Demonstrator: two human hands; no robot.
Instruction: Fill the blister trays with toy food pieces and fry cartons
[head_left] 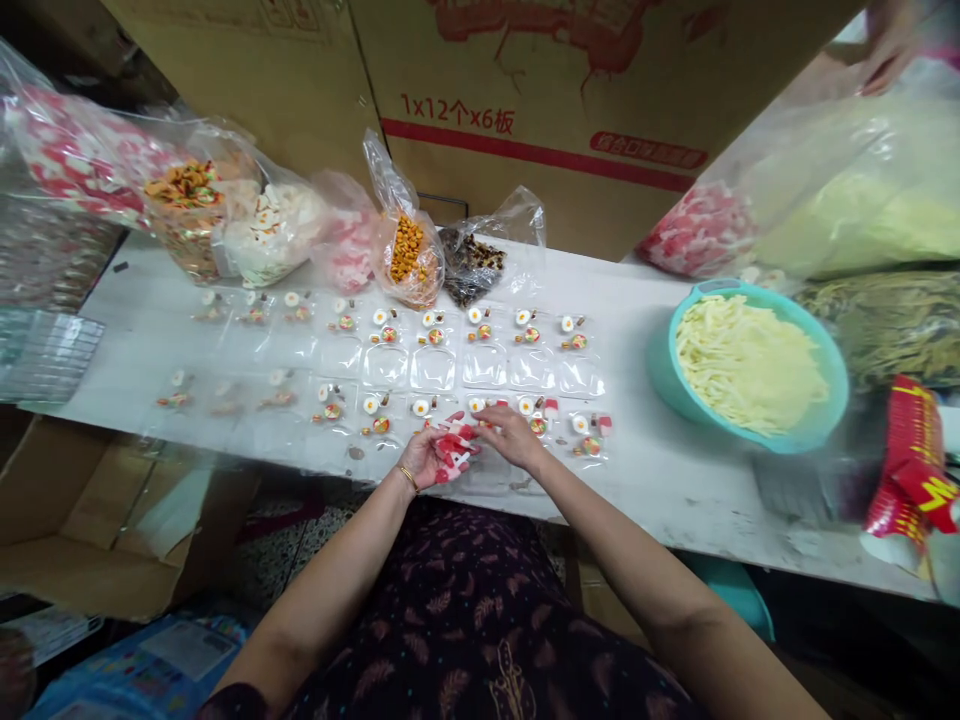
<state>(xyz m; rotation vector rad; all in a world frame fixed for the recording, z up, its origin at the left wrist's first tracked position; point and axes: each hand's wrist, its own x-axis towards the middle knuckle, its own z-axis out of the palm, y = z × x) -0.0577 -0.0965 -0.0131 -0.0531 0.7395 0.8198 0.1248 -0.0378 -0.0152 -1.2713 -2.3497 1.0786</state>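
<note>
My left hand (424, 461) is palm up and cupped around several small red-and-white pieces (453, 448) that look like miniature meat slices. My right hand (513, 437) reaches in beside it, fingers stretched toward the left over the front row of clear plastic trays; nothing shows between them. Just behind its knuckles lies one red-and-white piece (501, 405). Similar pieces sit in the trays to the right, such as this meat-like piece (605, 425). Each tray, like this clear tray (433, 366) in the back row, carries a tiny fried egg (428, 318) and other miniature food pieces.
Plastic bags of small pieces, including a bag of yellow bits (409, 255) and a bag of dark bits (472, 265), line the table's back. A turquoise basin (660, 375) of pale strips stands right. Behind rises a large carton (525, 130); an open cardboard box (112, 530) sits lower left.
</note>
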